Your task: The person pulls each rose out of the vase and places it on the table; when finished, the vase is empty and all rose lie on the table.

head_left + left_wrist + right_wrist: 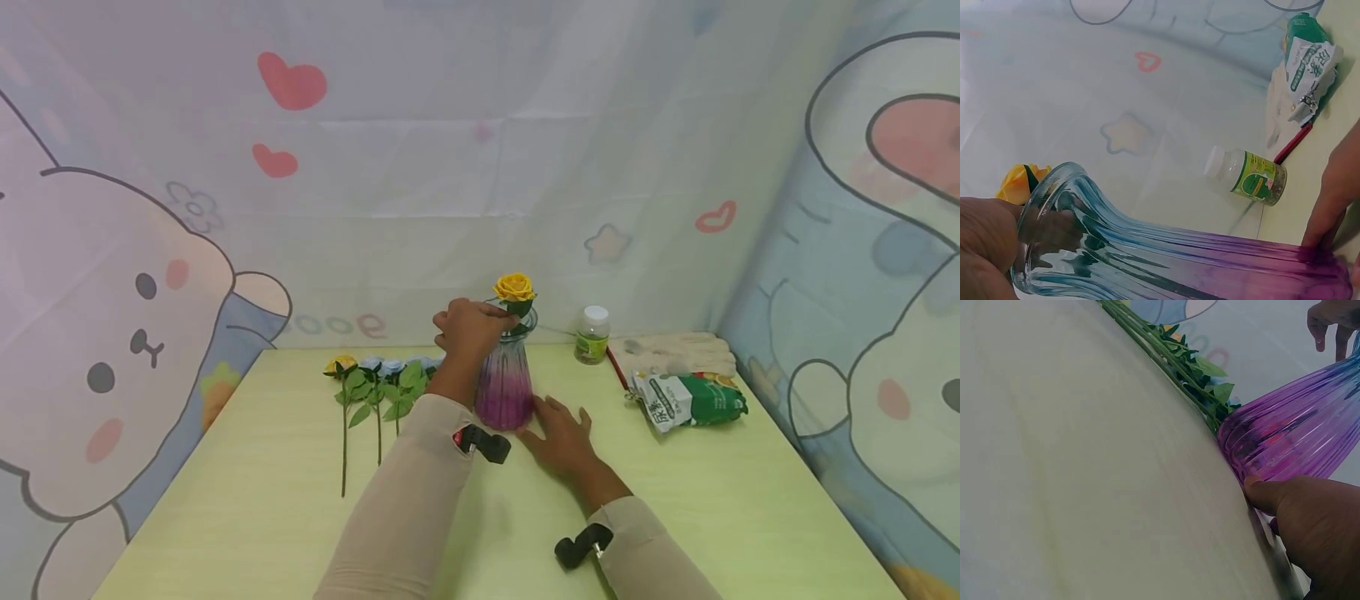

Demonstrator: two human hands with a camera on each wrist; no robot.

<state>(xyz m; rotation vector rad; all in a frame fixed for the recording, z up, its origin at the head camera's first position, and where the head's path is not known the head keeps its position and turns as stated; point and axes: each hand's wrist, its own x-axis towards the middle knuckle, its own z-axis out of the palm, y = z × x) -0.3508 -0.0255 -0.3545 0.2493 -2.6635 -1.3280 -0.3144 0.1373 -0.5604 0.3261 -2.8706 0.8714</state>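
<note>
A glass vase (504, 383), blue-green above and purple below, stands upright on the table. At its mouth my left hand (471, 333) pinches a yellow rose (514, 287) just under the bloom. The rose's stem and leaves show dimly through the glass, which the left wrist view also gives with the yellow bloom (1019, 184) beyond the rim. Low down, my right hand (562, 437) touches the right side of the purple base with thumb and fingers loosely spread. In the right wrist view its thumb (1264, 492) rests against the vase's bottom edge.
Left of the vase lie a yellow rose (341, 364) and several blue flowers (392, 367) with long green stems. To the right are a white-capped jar (592, 335), a red stick (617, 367), pale gloves (678, 352) and a green-and-white packet (690, 402). A printed curtain hangs behind.
</note>
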